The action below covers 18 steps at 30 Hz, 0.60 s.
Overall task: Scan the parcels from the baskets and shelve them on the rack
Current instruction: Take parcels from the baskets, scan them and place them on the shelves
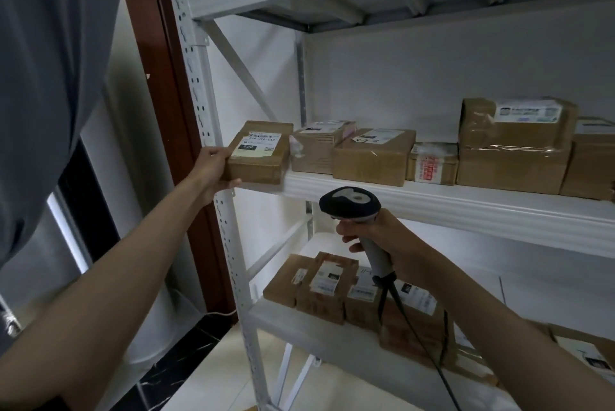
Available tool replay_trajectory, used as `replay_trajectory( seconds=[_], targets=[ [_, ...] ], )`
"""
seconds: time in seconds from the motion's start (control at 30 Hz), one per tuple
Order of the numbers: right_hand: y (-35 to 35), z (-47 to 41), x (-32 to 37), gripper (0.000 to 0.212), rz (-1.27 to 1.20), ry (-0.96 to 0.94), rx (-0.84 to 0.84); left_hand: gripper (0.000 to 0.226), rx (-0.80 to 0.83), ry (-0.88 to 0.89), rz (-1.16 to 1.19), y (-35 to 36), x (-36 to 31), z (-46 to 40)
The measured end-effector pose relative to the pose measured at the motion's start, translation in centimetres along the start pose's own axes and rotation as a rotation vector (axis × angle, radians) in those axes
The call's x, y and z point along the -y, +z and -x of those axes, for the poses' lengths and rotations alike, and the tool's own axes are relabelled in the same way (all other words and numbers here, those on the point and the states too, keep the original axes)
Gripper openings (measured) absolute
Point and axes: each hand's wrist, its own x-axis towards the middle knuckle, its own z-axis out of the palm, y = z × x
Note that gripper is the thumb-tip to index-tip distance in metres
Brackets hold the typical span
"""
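The left hand (213, 166) grasps a cardboard parcel (258, 152) at the left end of the white rack's (466, 207) middle shelf; its label shows "220" on a black patch. The right hand (386, 244) is clenched round a corded barcode scanner (352, 207). Further labelled parcels line that shelf and the lower shelf (299, 324).

Left hand (213, 168) holds parcel (258, 152) at rack shelf (432, 207); right hand (382, 244) grips scanner (352, 207).
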Motion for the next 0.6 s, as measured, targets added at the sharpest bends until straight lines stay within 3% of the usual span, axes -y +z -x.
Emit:
replay_trajectory(
  seconds=[0.23, 0.47, 0.6],
  targets=[
    [-0.6, -0.4, 0.0, 0.027, 0.029, -0.014, 0.002, 0.045, 0.052, -0.075, 0.040, 1.4, -0.3, -4.7],
    [-0.8, -0.2, 0.0, 0.028, 0.043, -0.020, -0.029, 0.072, -0.119, 0.047, -0.049, 2.7, 0.7, -7.3],
    [-0.9, 0.5, 0.5, 0.028, 0.018, -0.028, -0.045, 0.078, -0.096, 0.048, -0.094, 3.1, 0.7, -7.0]
  ],
)
